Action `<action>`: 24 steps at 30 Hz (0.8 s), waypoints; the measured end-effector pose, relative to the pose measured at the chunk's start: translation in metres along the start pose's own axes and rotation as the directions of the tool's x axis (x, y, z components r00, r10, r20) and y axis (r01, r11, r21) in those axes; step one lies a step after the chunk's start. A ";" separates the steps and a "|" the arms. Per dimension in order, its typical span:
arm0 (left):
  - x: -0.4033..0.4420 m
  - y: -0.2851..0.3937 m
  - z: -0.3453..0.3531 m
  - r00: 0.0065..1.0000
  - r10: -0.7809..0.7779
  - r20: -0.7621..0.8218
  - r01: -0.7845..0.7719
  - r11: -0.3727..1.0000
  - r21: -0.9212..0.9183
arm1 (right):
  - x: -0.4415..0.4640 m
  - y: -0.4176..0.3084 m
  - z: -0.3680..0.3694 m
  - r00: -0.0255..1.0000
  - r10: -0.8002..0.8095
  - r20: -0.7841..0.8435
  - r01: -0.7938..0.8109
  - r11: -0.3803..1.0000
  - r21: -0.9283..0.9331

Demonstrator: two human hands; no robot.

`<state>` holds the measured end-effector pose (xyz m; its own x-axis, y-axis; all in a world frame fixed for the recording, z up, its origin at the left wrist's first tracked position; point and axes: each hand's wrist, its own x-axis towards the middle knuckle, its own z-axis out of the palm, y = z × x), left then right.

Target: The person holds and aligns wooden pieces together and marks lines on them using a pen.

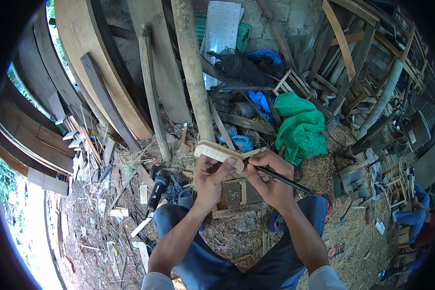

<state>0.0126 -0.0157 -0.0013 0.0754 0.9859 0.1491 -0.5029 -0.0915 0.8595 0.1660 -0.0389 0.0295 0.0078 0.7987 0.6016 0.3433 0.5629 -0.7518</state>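
A small pale wooden piece with a rounded end is held up between my knees, near the middle of the view. My left hand grips it from below and behind, with the thumb along its lower edge. At the piece's right end, my right hand pinches a slim dark tool like a pen or file. The tool's tip is hidden by the fingers. A thin light strip sticks out above my right hand. Below both hands sits a low wooden block.
Planks and a round pole lean ahead. An angle grinder lies left of my knee. A green plastic sheet and scrap wood are to the right. A seated person's blue-clad leg shows at far right.
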 end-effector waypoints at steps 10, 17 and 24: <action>0.000 -0.001 0.000 1.000 -0.001 0.001 0.001 1.000 0.010 | 0.000 -0.001 0.000 1.000 0.017 -0.001 -0.017 1.000 0.021; -0.001 0.002 0.003 1.000 -0.009 0.005 0.009 1.000 0.003 | 0.002 -0.002 -0.002 0.999 -0.019 -0.030 0.020 0.999 0.029; -0.001 -0.002 0.002 0.999 -0.035 0.032 0.034 0.999 0.020 | 0.003 -0.005 -0.006 1.000 0.010 0.000 -0.010 1.000 -0.002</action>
<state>0.0157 -0.0170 -0.0022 0.1201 0.9836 0.1343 -0.4827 -0.0604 0.8737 0.1705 -0.0407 0.0366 0.0110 0.8044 0.5940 0.3455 0.5544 -0.7572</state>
